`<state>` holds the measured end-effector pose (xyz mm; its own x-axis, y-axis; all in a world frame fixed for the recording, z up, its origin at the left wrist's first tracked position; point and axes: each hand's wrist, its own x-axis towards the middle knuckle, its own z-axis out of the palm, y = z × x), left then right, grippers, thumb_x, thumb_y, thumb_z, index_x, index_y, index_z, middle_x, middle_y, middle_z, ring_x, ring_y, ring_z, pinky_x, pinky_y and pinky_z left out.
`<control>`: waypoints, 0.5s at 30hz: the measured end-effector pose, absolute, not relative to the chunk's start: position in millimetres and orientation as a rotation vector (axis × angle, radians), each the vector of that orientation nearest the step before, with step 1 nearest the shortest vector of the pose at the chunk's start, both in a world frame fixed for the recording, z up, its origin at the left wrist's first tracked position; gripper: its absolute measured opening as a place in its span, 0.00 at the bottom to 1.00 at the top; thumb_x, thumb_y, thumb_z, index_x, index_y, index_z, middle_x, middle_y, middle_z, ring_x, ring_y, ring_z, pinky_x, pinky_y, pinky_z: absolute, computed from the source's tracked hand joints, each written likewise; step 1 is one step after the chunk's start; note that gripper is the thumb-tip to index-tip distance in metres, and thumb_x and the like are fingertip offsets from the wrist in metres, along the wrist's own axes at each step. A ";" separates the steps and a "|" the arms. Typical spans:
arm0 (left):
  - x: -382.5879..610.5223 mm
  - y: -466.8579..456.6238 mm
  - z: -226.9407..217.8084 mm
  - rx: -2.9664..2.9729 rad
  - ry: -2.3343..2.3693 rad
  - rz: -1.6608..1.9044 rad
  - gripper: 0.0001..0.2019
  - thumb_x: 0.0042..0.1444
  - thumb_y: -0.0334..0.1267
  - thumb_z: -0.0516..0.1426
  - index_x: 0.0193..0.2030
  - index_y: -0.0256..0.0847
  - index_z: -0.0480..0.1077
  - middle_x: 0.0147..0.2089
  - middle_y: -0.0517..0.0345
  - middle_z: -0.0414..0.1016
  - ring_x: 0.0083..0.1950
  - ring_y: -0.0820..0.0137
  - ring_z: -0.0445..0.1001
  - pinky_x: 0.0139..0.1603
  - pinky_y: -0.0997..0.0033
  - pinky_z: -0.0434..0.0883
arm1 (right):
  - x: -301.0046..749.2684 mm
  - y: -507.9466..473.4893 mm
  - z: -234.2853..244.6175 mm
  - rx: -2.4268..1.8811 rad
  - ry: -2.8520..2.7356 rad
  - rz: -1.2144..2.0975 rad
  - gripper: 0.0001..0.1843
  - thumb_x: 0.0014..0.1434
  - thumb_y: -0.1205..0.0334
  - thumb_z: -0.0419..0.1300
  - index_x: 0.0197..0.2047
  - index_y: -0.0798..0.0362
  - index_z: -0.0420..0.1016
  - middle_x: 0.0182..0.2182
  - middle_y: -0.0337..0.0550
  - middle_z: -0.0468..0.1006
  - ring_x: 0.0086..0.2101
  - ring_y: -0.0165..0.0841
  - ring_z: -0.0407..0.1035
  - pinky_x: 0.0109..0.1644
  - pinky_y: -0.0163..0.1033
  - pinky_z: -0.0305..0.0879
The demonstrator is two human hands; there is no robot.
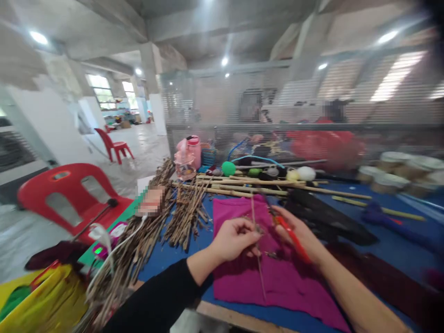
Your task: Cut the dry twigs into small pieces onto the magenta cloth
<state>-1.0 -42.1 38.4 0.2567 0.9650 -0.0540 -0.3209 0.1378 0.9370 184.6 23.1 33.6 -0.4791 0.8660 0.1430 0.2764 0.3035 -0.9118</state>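
My left hand [235, 238] is closed in a pinch on a thin brown twig [259, 273] that runs upright over a magenta cloth [274, 277]. My right hand [301, 233] is wrapped round a red-handled cutting tool [290, 235], its tip close to the twig near my left fingers. Both hands hover above the cloth, which lies on a blue table top [388, 249]. A black sleeve covers my left forearm.
Piles of cut twigs [145, 240] lie left of the cloth, long bamboo sticks [263, 185] and coloured balls behind it. A pink bottle [189, 157] stands at the back. Red plastic chairs [65, 194] are at left, a yellow bag [45, 300] at bottom left. People sit beyond a mesh screen.
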 end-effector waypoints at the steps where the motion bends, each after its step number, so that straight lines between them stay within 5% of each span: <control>1: 1.3 -43.6 39.0 0.977 0.854 1.097 0.23 0.35 0.51 0.63 0.30 0.37 0.60 0.17 0.65 0.67 0.17 0.74 0.70 0.16 0.81 0.62 | 183.4 19.7 36.6 -1.010 -1.963 1.101 0.30 0.49 0.45 0.58 0.53 0.50 0.60 0.31 0.41 0.67 0.29 0.32 0.63 0.33 0.37 0.64; 15: 12.3 -49.8 41.1 0.983 0.987 1.012 0.21 0.39 0.50 0.62 0.28 0.37 0.59 0.17 0.63 0.67 0.17 0.75 0.69 0.15 0.82 0.62 | 179.4 5.6 43.2 -0.888 -2.089 1.248 0.35 0.54 0.40 0.50 0.58 0.54 0.54 0.31 0.42 0.69 0.30 0.31 0.62 0.35 0.36 0.63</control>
<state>12.3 -49.8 41.1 0.2245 0.9575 -0.1809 -0.2046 0.2278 0.9520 179.4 5.6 43.2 -0.6344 0.7642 0.1165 0.2598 0.3528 -0.8989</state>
